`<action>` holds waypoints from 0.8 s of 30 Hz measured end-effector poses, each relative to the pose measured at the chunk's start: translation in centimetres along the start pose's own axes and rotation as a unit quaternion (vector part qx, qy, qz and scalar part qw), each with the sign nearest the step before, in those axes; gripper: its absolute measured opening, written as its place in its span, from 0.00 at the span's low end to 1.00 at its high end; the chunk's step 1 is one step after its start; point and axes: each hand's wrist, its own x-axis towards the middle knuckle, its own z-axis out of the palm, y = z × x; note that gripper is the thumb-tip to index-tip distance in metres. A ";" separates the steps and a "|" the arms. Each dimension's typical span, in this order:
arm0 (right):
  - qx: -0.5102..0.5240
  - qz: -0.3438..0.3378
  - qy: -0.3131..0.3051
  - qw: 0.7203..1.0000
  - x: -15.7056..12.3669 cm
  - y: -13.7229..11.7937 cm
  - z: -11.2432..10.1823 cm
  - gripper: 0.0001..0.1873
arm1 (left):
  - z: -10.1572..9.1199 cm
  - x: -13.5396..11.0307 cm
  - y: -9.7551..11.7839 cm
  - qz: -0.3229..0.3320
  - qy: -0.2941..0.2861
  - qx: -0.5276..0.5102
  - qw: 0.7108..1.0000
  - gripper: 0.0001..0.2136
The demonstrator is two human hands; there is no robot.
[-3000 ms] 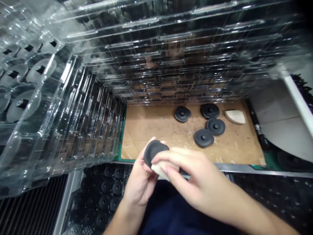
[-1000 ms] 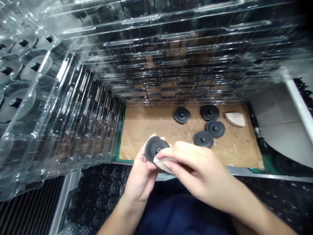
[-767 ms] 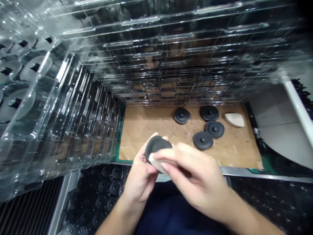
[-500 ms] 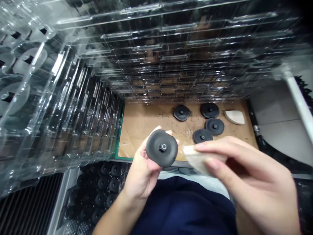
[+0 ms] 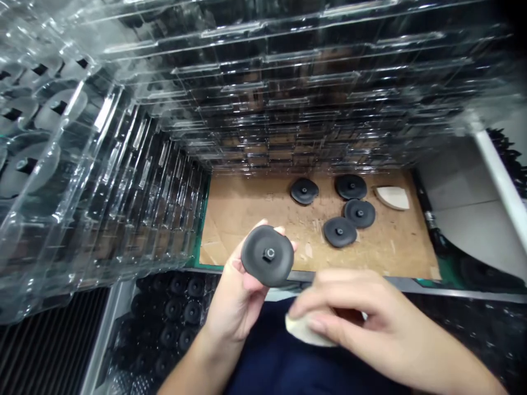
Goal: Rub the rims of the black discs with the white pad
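My left hand [image 5: 242,285] grips a round black rubber disc [image 5: 257,266] by its edge, with the hub in the middle facing up towards me. To the right and a little nearer my body, my right hand [image 5: 349,312] pinches a cream-white pad [image 5: 307,331], which looks like felt or cloth. The pad and the disc are apart. On the brown cardboard [image 5: 247,203] beyond my hands lie several more black discs, among them one disc [image 5: 304,191] on its own and another disc [image 5: 340,231] touching its neighbour.
A second cream wedge-shaped pad [image 5: 393,197] rests at the cardboard's right end. Tall stacks of clear plastic trays [image 5: 263,99] rise behind and on the left [image 5: 135,164]. A tray of black discs [image 5: 168,312] sits low on the left. A white bar [image 5: 500,175] runs along the right.
My right hand has moved down and left towards my body, carrying the cream pad. My left hand with the black disc has shifted slightly down and left.
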 end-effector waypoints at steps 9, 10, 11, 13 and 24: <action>0.001 0.163 0.094 0.982 -3.0 5.2 2.3 0.10 | -0.3 0.7 -0.5 -0.036 0.039 -0.007 0.999 0.32; 0.000 0.162 0.097 0.982 -2.9 5.3 2.4 0.10 | -0.5 0.7 -0.6 -0.037 0.039 -0.011 0.999 0.33; -0.001 0.161 0.098 0.982 -2.9 5.3 2.6 0.10 | -0.6 0.7 -0.7 -0.038 0.041 -0.015 0.998 0.35; 0.000 0.157 0.102 0.982 -2.9 5.4 2.8 0.10 | -0.8 0.6 -0.8 -0.038 0.049 -0.024 0.998 0.37; -0.052 -0.018 0.240 0.969 -0.6 1.0 1.0 0.10 | -0.5 -0.3 -1.5 -0.051 -0.007 -0.039 0.998 0.20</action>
